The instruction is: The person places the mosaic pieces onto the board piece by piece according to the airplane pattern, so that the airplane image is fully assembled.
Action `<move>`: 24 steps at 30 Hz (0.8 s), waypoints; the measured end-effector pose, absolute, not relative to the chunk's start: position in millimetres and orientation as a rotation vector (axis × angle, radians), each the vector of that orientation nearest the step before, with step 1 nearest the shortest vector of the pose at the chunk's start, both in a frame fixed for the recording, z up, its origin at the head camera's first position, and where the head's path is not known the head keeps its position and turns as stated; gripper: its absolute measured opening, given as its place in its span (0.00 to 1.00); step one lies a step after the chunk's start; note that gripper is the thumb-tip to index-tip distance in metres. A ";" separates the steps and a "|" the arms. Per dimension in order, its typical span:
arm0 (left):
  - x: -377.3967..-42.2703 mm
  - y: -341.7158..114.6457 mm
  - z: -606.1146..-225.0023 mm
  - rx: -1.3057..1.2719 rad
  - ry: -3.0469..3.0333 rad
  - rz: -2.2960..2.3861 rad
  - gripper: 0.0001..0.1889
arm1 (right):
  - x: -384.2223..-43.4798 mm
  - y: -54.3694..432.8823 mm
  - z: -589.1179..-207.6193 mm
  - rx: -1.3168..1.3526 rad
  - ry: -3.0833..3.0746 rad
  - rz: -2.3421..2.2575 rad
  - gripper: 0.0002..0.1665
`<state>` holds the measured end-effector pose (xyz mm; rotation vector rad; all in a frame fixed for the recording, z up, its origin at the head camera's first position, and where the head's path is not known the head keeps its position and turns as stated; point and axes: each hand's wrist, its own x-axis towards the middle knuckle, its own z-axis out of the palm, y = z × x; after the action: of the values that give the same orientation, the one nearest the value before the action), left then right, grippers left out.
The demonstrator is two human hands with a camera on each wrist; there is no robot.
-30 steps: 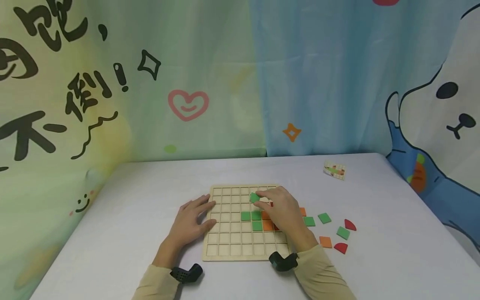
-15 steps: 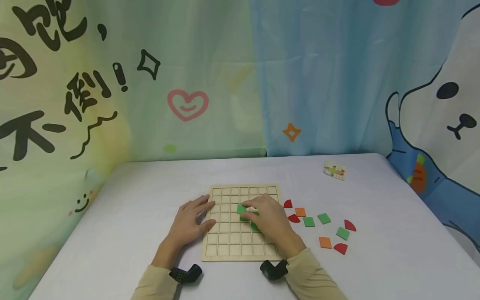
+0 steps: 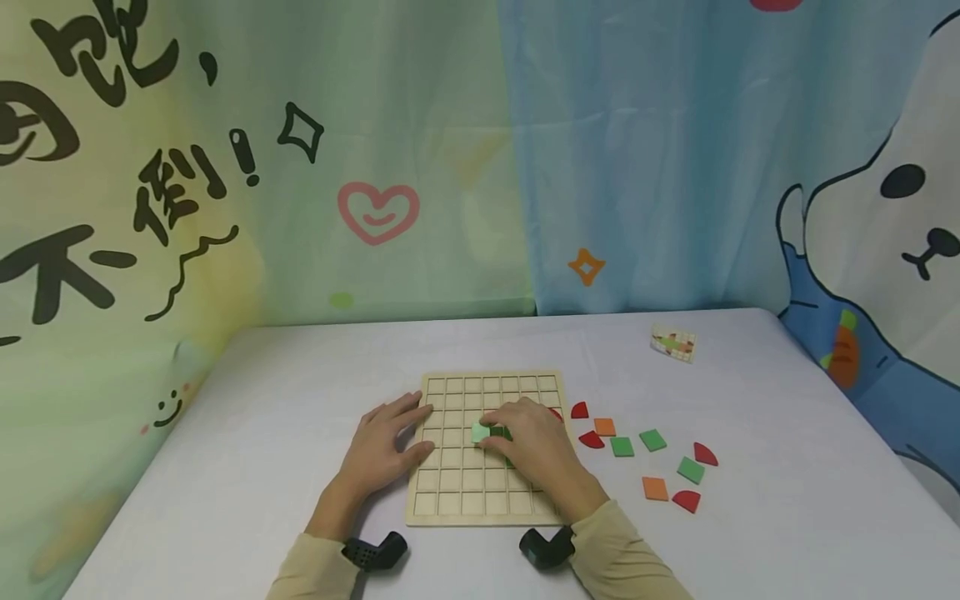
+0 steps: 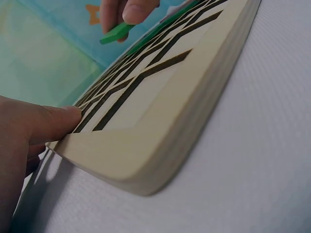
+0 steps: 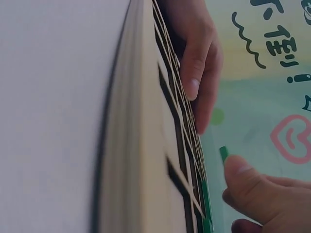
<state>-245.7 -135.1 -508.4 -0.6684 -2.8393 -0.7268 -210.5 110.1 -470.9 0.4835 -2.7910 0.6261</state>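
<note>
A wooden grid board (image 3: pixel 450 503) lies on the table. My left hand (image 3: pixel 382 446) rests at its left edge, fingers extended, with the thumb touching the rim in the left wrist view. My right hand (image 3: pixel 536 442) is over the board and pinches a green square tile (image 3: pixel 480 433) between thumb and fingers. In the left wrist view this green tile (image 4: pixel 115 34) is held above the grid, apart from it. Other green tiles (image 3: pixel 501 432) sit in the grid just right of it, partly covered by my right hand. A red piece (image 3: pixel 556 413) shows behind that hand.
Loose pieces lie right of the board: red quarter-circles (image 3: pixel 580 410), orange squares (image 3: pixel 604 427) and green squares (image 3: pixel 622 447). Farther back is a small card (image 3: pixel 673 342) with a coloured grid pattern. A printed curtain (image 3: pixel 420 283) hangs behind the table.
My right hand has carried the green tile left and nearer to me, from the back rows to the middle of the board. My left hand has stayed at the board's edge.
</note>
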 end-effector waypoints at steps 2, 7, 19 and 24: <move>-245.9 -135.3 -508.7 -0.664 -2.850 -0.724 0.31 | -210.9 108.5 -471.9 0.503 -2.800 0.603 0.17; -246.5 -135.3 -508.7 -0.652 -2.874 -0.731 0.31 | -211.1 104.6 -474.0 0.559 -2.791 0.560 0.18; -247.2 -134.8 -507.5 -0.656 -2.877 -0.728 0.31 | -213.5 101.0 -479.3 0.528 -2.782 0.494 0.17; -247.3 -134.9 -507.9 -0.661 -2.865 -0.722 0.31 | -214.0 100.1 -481.3 0.492 -2.772 0.524 0.18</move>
<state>-247.3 -134.9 -507.9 -0.6606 -2.8655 -0.7219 -214.0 100.1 -481.3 0.4918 -2.7720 0.5239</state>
